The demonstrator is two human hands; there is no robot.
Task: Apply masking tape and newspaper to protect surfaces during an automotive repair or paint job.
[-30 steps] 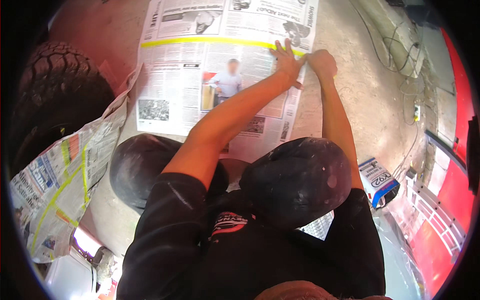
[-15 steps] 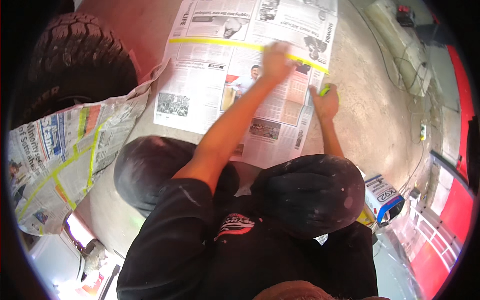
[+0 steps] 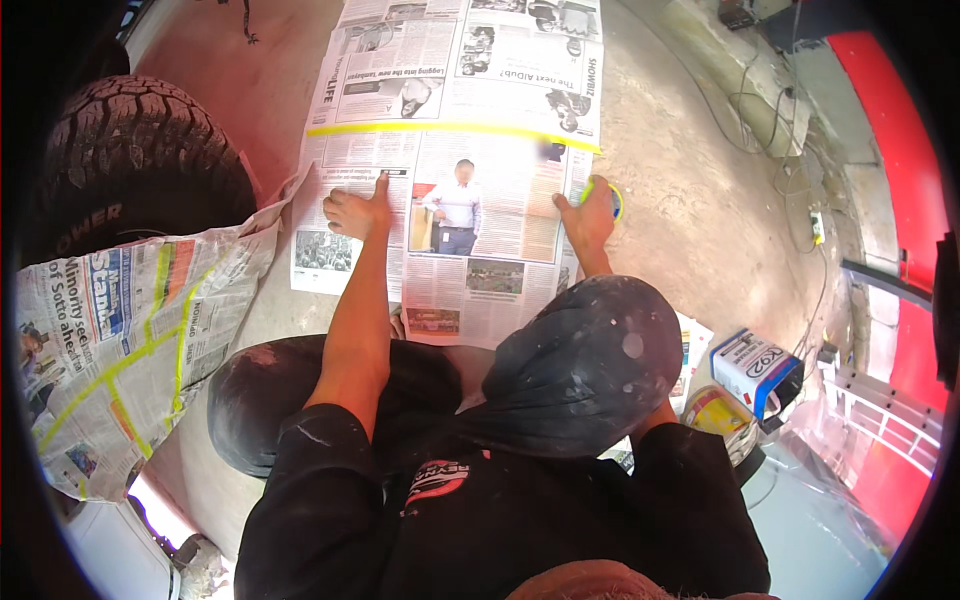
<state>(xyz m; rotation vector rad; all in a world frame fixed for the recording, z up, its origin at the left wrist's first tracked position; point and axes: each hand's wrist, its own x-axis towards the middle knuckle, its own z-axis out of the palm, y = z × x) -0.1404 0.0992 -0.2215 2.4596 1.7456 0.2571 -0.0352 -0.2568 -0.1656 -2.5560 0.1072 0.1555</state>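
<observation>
Newspaper sheets point(image 3: 500, 225) lie flat on the floor in front of my knees. A straight strip of yellow tape point(image 3: 450, 128) runs across them, joining the upper and lower sheets. On the lower sheet's left part rests my left hand point(image 3: 358, 210), open, thumb apart from loosely bent fingers. My right hand point(image 3: 592, 218) is at the sheet's right edge, closed around a roll of yellow tape point(image 3: 616, 203); part of the roll is hidden behind the fingers.
A large black tire point(image 3: 140, 150) stands at the left, with taped newspaper point(image 3: 140, 330) draped by it. To the right are a blue-and-white box-shaped can point(image 3: 752, 365), a yellowish round can point(image 3: 718, 412) and cables point(image 3: 745, 110) along the floor. My bent knees flank the paper's near edge.
My left hand has left the tape strip's right end and moved left and nearer, onto the lower sheet. The right hand keeps the tape roll by the right edge. The view has shifted.
</observation>
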